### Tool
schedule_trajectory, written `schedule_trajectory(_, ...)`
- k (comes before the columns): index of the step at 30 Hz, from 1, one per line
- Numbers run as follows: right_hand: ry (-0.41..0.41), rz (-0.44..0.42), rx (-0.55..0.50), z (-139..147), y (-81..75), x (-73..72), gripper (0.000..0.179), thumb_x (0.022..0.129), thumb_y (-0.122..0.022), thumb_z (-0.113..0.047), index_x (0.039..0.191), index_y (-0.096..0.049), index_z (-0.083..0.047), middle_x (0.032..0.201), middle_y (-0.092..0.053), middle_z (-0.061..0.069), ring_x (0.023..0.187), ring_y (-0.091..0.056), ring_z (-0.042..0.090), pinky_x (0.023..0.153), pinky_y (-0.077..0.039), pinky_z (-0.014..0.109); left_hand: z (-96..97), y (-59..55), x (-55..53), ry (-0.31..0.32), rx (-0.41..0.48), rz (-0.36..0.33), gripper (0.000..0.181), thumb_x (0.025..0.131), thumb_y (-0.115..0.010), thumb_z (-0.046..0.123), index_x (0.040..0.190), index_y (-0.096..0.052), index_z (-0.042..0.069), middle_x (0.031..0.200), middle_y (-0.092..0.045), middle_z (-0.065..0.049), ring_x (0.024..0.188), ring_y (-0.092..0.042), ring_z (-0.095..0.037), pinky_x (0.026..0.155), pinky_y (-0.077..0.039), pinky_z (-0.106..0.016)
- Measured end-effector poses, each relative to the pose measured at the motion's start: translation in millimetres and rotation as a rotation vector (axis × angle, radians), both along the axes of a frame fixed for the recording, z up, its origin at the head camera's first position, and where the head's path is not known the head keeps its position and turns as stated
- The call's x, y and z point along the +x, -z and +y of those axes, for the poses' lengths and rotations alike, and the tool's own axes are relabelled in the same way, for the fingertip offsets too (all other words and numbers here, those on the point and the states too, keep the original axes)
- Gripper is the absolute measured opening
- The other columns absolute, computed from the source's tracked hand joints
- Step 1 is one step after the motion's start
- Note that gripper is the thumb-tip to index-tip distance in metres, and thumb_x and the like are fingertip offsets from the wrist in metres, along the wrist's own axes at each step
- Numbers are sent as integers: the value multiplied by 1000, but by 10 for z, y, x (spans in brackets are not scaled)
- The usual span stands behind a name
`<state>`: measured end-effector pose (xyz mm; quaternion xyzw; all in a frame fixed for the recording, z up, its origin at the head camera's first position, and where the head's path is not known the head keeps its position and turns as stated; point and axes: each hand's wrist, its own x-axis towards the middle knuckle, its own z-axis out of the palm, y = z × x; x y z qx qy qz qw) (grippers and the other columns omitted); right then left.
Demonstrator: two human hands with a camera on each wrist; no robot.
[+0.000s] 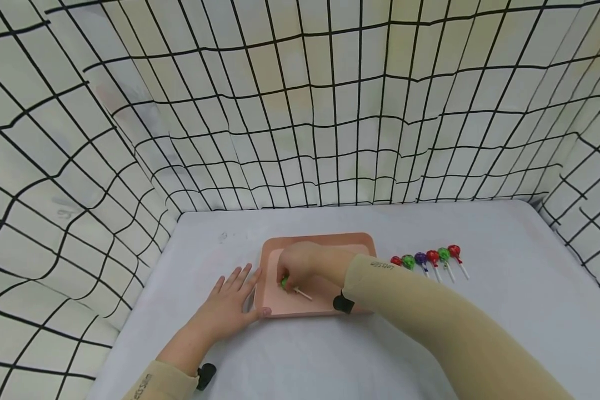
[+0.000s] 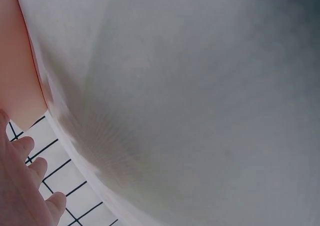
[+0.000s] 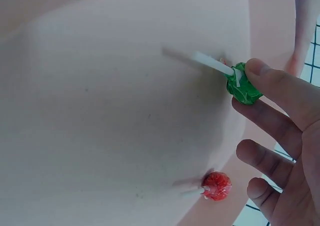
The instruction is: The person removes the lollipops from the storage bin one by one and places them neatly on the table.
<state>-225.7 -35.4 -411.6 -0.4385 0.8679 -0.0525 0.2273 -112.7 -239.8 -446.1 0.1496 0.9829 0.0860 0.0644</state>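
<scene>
A green-wrapped lollipop (image 3: 243,88) is pinched at its head between the thumb and index finger of my right hand (image 1: 300,264), over the pink tray (image 1: 320,241). Its white stick points away from the fingers. In the right wrist view, a red lollipop (image 3: 217,186) lies on the tray near the rim; my hand hides it in the head view. A small red bit shows behind the green wrapper, too covered to tell what it is. With fingers spread, my left hand (image 1: 227,308) lies at the tray's left side, its thumb at the near left corner.
Right of the tray, several red, green and purple lollipops (image 1: 433,256) lie in a row on the white table (image 1: 510,266); my right sleeve (image 1: 420,311) partly covers them. White walls with a black grid (image 1: 330,111) enclose the table at the back and sides.
</scene>
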Motion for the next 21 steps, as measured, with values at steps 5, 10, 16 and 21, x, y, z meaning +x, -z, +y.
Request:
schedule_trajectory(5,14,16,-10,34,-20,-7,18,86,-77,-29,104,-80,-30,90,-67,-22,79,-55,3,76,-48,19,-4,12,4,-6,-5,-6,96,87,-51,75,159,-24,17,164,-19,-11,150,-15,-35,118,-12,-62)
schedule_trajectory(10,14,23,-15,78,-44,-28,21,86,-77,-30,107,-79,-29,96,-68,-21,81,-56,0,79,-49,19,-12,14,9,-4,-16,-11,98,86,-46,79,159,-23,18,165,-18,-11,151,-14,-35,118,-12,-62)
schedule_trajectory(16,37,20,-45,174,-107,-85,24,88,-77,-31,112,-78,-28,104,-71,-19,93,-59,-1,88,-50,22,-7,-3,18,4,-4,4,96,87,-49,75,158,-26,16,164,-19,-13,150,-16,-37,117,-13,-63)
schedule_trajectory(21,64,8,-74,306,-130,-147,28,88,-77,-34,115,-77,-28,108,-71,-18,95,-59,-1,86,-50,23,1,-14,22,3,-14,2,96,87,-48,76,158,-26,16,164,-19,-13,150,-16,-37,117,-13,-63)
